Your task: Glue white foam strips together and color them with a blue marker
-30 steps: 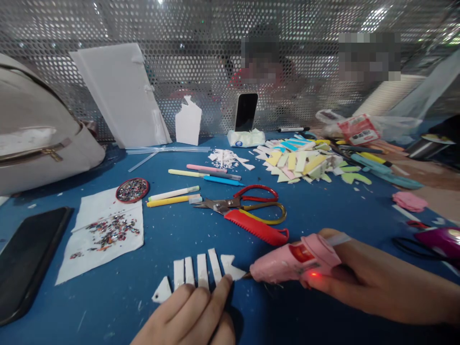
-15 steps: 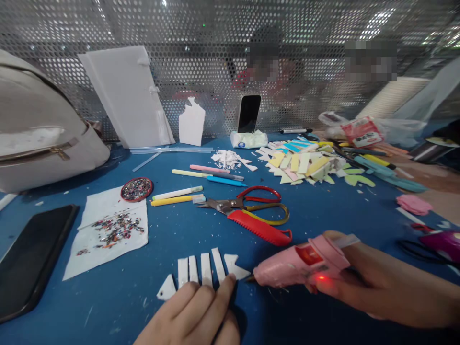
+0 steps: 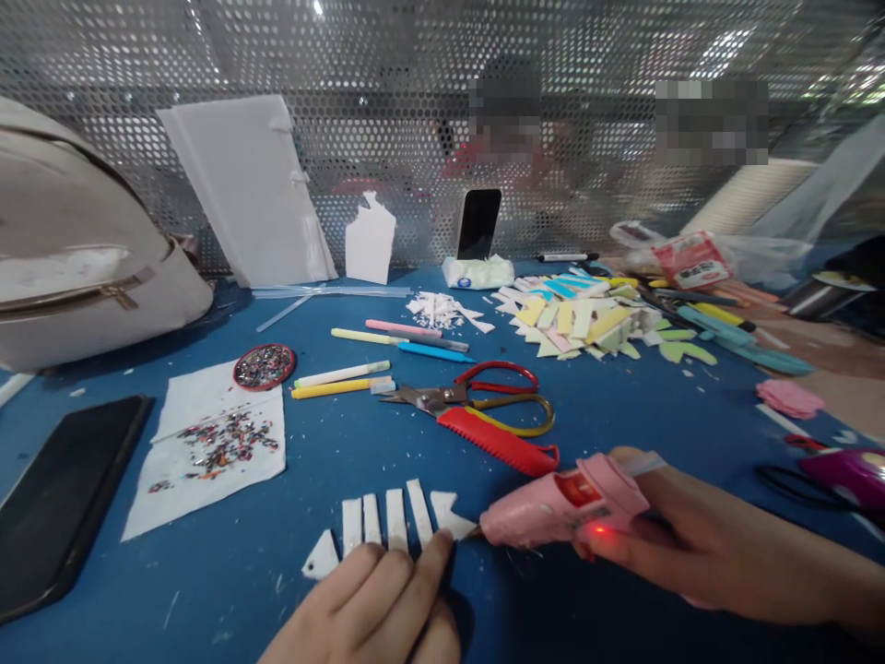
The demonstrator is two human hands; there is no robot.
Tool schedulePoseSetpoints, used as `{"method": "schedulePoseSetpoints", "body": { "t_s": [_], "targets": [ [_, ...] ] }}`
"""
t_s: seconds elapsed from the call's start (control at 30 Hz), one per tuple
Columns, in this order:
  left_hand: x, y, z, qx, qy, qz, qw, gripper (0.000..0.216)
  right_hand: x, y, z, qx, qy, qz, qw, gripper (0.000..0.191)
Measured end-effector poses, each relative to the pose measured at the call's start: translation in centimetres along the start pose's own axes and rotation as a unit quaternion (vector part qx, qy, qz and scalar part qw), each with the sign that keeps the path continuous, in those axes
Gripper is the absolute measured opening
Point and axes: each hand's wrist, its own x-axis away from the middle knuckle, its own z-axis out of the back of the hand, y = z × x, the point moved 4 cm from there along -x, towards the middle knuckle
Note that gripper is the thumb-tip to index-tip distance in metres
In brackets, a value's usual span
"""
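Observation:
My right hand (image 3: 691,544) grips a pink glue gun (image 3: 563,507) with a red light lit on its side. Its nozzle points left and touches the rightmost of several white foam pieces (image 3: 394,521) laid in a row on the blue table (image 3: 622,406). My left hand (image 3: 373,604) lies at the near edge, fingers together and flat, fingertips pressing on the near ends of those pieces.
Scissors with red and yellow handles (image 3: 484,406) lie just beyond the gun. Pens (image 3: 342,380), a sequin dish (image 3: 264,365), a sequin-strewn paper (image 3: 207,447), a black phone (image 3: 59,503), a bag (image 3: 83,267), coloured foam scraps (image 3: 581,318) and a propped phone (image 3: 478,224) surround them. People sit behind the mesh.
The glue gun nozzle drew a little away to the right, then came back to the rightmost white piece. My left hand stays on the pieces.

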Motion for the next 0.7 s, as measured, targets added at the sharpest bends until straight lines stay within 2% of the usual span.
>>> {"method": "schedulePoseSetpoints", "body": {
  "t_s": [0.13,0.33,0.6,0.7],
  "targets": [
    [-0.1,0.0,0.0,0.000,0.005,0.003,1.000,0.037,-0.1,0.0,-0.1,-0.006,0.011,-0.011,1.000,0.029],
    [-0.8,-0.4,0.7,0.002,-0.067,-0.028,0.997,0.037,-0.2,0.0,-0.3,-0.011,-0.004,-0.025,1.000,0.028],
    [-0.6,-0.6,1.0,0.007,-0.068,-0.028,0.997,0.037,0.0,0.2,-0.5,-0.034,0.028,-0.021,0.999,0.036],
    [-0.7,-0.7,1.0,0.002,-0.064,-0.027,0.998,0.037,0.1,0.1,-0.5,-0.023,0.032,-0.021,0.999,0.033]
  ]
}}
